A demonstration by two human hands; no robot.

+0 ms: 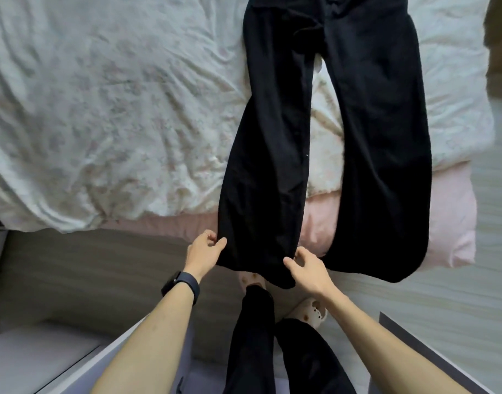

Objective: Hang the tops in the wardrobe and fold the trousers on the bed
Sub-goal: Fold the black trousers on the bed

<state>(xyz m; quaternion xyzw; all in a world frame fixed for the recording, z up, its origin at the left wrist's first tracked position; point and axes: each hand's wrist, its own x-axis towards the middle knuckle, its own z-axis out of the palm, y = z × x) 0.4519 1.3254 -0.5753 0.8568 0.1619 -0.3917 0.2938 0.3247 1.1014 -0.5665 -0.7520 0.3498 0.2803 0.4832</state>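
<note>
Black trousers (326,115) lie spread on the bed (102,109), waist far from me, both legs running toward me and hanging over the bed's near edge. My left hand (204,250) pinches the left corner of the left leg's hem. At the right corner of that same hem, my right hand (306,267) grips the cloth with curled fingers. The right leg (386,194) hangs free over the edge, untouched.
A crumpled white floral duvet covers the bed over a pink sheet (448,223). A white cabinet (39,354) stands at the lower left and a grey furniture corner (431,354) at the lower right. My own legs and slippers (309,308) stand on the pale floor.
</note>
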